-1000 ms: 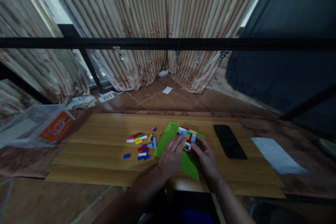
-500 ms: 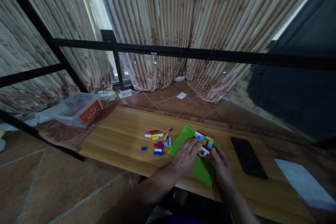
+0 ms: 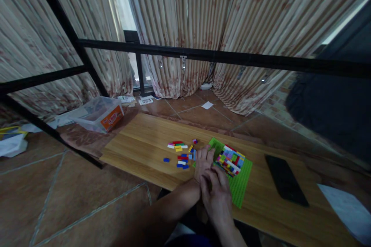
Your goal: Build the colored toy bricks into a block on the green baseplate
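**Hands drawn back from the brick build**

Build (image 3: 230, 159) stands on the far half of the plate (image 3: 242, 185), now uncovered; half a second earlier both hands pressed at its sides. Left hand (image 3: 204, 160) has slid to the plate's left edge, grip open, fingers flat. Right hand (image 3: 216, 195) has pulled back to the plate's near-left corner, across the left wrist; its grip cannot be told. Loose bricks (image 3: 180, 152) lie just left of the plate, the phone (image 3: 285, 180) well right of it, with bare wood between. The near edge of the table (image 3: 139, 150) runs close under the plate.
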`<state>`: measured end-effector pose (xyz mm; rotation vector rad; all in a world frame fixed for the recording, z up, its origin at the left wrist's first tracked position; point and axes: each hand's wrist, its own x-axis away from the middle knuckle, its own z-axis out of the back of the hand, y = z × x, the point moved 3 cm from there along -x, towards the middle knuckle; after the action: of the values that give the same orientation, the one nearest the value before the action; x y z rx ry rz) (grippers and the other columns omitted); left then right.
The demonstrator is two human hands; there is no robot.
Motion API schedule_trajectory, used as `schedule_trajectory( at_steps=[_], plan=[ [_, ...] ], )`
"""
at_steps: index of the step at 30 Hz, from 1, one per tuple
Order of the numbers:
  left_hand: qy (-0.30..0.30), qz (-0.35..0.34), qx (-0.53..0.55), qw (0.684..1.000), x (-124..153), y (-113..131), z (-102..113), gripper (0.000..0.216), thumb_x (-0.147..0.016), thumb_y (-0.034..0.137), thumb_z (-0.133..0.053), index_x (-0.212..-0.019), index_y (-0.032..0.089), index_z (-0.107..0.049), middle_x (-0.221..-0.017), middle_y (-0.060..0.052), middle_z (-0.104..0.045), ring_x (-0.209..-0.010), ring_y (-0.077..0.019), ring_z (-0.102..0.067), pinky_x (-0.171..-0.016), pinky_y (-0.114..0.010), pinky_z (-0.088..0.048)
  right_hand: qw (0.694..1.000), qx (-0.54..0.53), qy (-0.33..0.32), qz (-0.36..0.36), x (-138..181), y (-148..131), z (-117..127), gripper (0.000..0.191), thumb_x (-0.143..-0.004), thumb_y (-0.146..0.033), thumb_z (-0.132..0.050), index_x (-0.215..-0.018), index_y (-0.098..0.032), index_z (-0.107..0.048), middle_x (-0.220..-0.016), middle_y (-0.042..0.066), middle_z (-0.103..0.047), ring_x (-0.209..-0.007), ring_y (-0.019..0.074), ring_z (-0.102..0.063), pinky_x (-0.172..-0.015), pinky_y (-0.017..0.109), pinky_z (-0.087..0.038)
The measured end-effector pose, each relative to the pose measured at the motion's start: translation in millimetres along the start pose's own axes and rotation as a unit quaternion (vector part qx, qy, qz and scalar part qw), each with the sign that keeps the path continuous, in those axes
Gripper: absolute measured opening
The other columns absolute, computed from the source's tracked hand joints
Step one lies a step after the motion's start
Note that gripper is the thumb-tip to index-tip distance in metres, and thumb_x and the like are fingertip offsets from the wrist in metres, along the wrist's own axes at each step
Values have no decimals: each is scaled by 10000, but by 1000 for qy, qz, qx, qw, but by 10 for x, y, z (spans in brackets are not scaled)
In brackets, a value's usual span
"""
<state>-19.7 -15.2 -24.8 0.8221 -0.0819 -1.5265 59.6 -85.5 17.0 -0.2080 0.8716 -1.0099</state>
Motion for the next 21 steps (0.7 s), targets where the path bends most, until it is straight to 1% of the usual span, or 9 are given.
schedule_trajectory(
  at_steps=[3,7,10,15,16,18,21],
  plan=[
    [9,15,-12,1000,-28,-60,-78,394,-918,252,-463,-1305,208,-521,-1367,-117,-525,-1212,-252,-476,-999,-454,-442,999,27,-7,24,61,-13,-32,201,-951,-292,-473,-1016,-214,-646,-1162,124,-590,-1080,274,-545,-893,464,-496],
    [8,21,-10,1000,-45,-82,-152,391,-899,166,-431,-1267,210,-554,-1352,-118,-540,-1184,-267,-499,-973,-481,-459,999,24,-19,34,137,-43,34,177,-953,-270,-485,-988,-207,-647,-1061,105,-627,-986,250,-574,-857,428,-499],
    [9,16,-1,1000,-25,-45,-131,455,-853,123,-440,-1291,210,-531,-1397,-114,-499,-1200,-282,-481,-995,-515,-442,999,-1,-33,27,176,-103,81,163,-950,-265,-493,-923,-222,-648,-969,79,-653,-917,232,-600,-831,398,-496],
    [-1,9,1,1000,-1,18,-75,527,-791,87,-472,-1307,190,-507,-1419,-124,-473,-1238,-301,-442,-1023,-538,-420,996,-34,-83,-4,155,-157,135,162,-944,-300,-514,-870,-229,-640,-834,45,-661,-810,213,-630,-768,353,-498],
    [-2,12,2,1000,-5,12,-76,527,-791,87,-473,-1306,193,-507,-1420,-122,-472,-1242,-300,-438,-1025,-539,-420,995,-44,-91,-11,142,-157,139,158,-946,-296,-509,-889,-232,-642,-843,43,-663,-819,212,-636,-772,347,-502],
    [-6,18,3,1000,-19,-14,-90,508,-799,89,-474,-1295,194,-516,-1417,-124,-476,-1245,-297,-439,-1023,-538,-425,993,-62,-95,-25,120,-154,136,157,-950,-281,-494,-966,-236,-643,-924,53,-667,-883,211,-645,-802,341,-515],
    [-12,30,5,999,-43,-69,-114,478,-806,87,-474,-1269,188,-534,-1390,-132,-501,-1225,-297,-463,-1010,-543,-437,995,-63,-68,-45,123,-158,102,206,-945,-267,-486,-1089,-240,-631,-1097,85,-637,-1019,227,-630,-880,364,-522]
  ],
)
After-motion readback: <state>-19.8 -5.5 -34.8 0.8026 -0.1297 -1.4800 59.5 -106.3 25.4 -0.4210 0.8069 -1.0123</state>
